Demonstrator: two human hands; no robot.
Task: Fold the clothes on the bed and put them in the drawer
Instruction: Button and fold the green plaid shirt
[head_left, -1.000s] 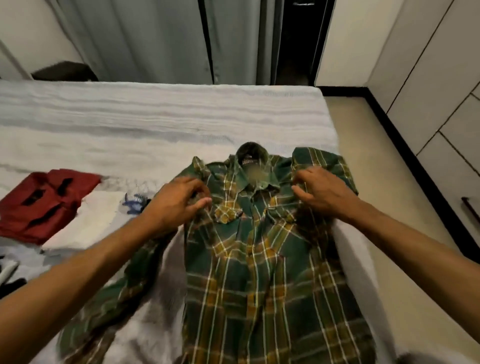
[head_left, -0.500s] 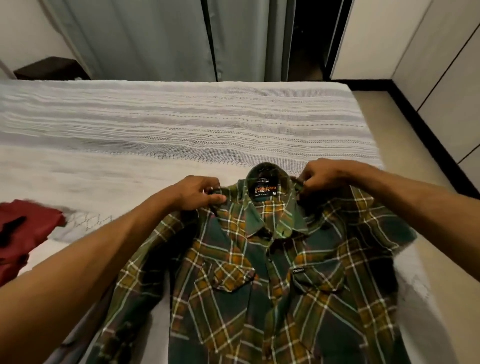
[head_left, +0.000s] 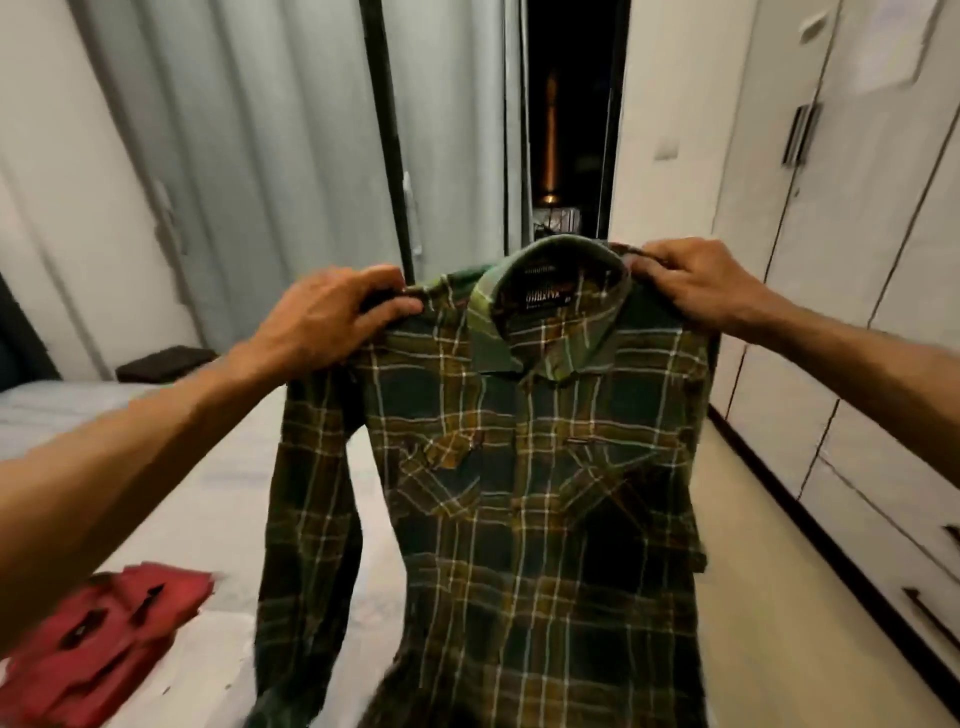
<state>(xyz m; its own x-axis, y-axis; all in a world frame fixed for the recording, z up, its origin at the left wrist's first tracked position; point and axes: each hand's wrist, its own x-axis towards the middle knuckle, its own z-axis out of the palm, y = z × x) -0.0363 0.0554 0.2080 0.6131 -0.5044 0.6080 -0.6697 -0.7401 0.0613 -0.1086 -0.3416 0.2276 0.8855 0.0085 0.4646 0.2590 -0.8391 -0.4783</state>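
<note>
Plaid shirt (head_left: 524, 467) hangs vertical, collar up; L hand (head_left: 332, 317), R hand (head_left: 696, 286) fingers clamp shoulders.

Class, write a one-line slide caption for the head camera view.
Both hands, left and right, grip a green plaid shirt by its shoulders, holding it up above the bed.

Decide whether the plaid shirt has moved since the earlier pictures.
Yes. The plaid shirt has gone up off the bed; the left hand and right hand hold it hanging.
</note>
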